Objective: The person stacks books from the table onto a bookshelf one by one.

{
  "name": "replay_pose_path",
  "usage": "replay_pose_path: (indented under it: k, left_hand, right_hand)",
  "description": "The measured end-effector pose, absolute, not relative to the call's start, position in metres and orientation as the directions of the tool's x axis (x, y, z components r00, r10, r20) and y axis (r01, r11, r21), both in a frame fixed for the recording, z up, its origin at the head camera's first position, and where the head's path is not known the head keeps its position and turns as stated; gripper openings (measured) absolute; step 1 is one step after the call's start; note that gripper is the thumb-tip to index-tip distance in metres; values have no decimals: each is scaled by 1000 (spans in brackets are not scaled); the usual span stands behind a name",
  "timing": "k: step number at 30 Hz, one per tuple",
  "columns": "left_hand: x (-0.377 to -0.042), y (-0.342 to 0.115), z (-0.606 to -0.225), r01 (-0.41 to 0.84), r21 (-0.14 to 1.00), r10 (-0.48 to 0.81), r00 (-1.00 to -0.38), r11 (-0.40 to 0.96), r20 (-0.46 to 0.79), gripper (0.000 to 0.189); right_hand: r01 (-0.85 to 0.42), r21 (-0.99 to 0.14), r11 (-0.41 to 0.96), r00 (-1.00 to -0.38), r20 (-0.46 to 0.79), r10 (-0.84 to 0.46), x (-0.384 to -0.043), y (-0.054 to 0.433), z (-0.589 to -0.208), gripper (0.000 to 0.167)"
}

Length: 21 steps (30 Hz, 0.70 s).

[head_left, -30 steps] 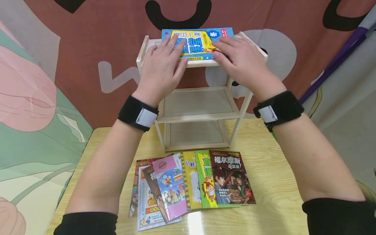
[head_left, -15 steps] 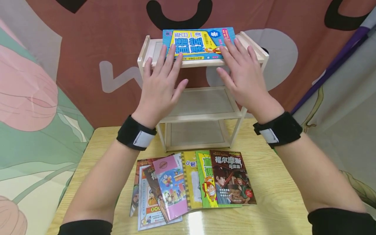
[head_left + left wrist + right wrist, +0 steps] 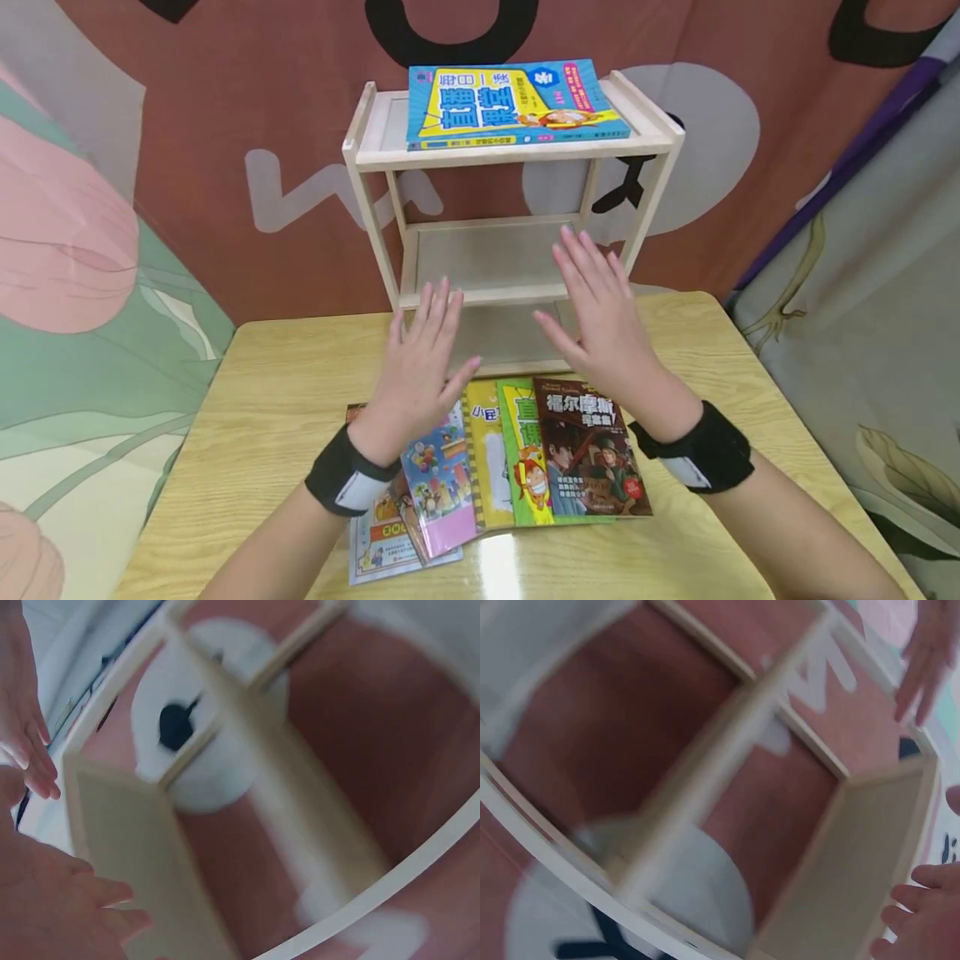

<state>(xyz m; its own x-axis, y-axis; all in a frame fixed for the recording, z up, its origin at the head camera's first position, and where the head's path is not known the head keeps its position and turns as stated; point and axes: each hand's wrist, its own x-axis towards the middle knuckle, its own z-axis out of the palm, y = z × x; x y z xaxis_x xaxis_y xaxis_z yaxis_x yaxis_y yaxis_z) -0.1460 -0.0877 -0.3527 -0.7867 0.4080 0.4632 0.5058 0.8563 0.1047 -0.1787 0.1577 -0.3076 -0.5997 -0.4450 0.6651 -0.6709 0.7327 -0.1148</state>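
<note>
A blue and yellow book (image 3: 517, 100) lies flat on the top board of a small pale wooden shelf (image 3: 517, 154). Both hands hang in the air in front of the shelf, holding nothing. My left hand (image 3: 420, 367), fingers straight and thumb spread, is over the left part of a fan of books. My right hand (image 3: 607, 325) is higher, its straight fingers before the middle board (image 3: 487, 254). Below it lies a dark brown comic-style book (image 3: 592, 450). Each wrist view shows both hands beside the shelf, blurred.
Overlapping books lie on the wooden table (image 3: 262, 400) in front of the shelf: a green one (image 3: 528, 475), a yellow one (image 3: 491, 475), a pink and blue one (image 3: 442, 483) and others partly under the left hand. A printed curtain (image 3: 247, 100) hangs behind.
Both hands have come off the blue and yellow book and drawn back, down and toward the body, fingers straight. That book stays on the top board.
</note>
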Motion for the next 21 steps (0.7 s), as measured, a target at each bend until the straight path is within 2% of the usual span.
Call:
replay_pose_path:
  k: [6,9,15,21]
  left_hand:
    - [-113,-81,-406,472,175,405,-858,864,317,78]
    - [-102,-77,-425,441,209,390,-888,873,243,79]
    - [-86,-69,-452,371,257,341,-927,892,156,81]
    - [-77,-62,-465,355,263,342,-935,897,97,82]
  right_hand:
    - [-624,-170,763,-727,483,-487,-158,162,-362,79]
    - [-604,-201,772,-770,399,-498,-147,164,-386,83]
    - [-547,-276,790,-836,230,-499,-122,173,-430,87]
    - [-497,-295,816,-864,79,-497,-99,183,-463,98]
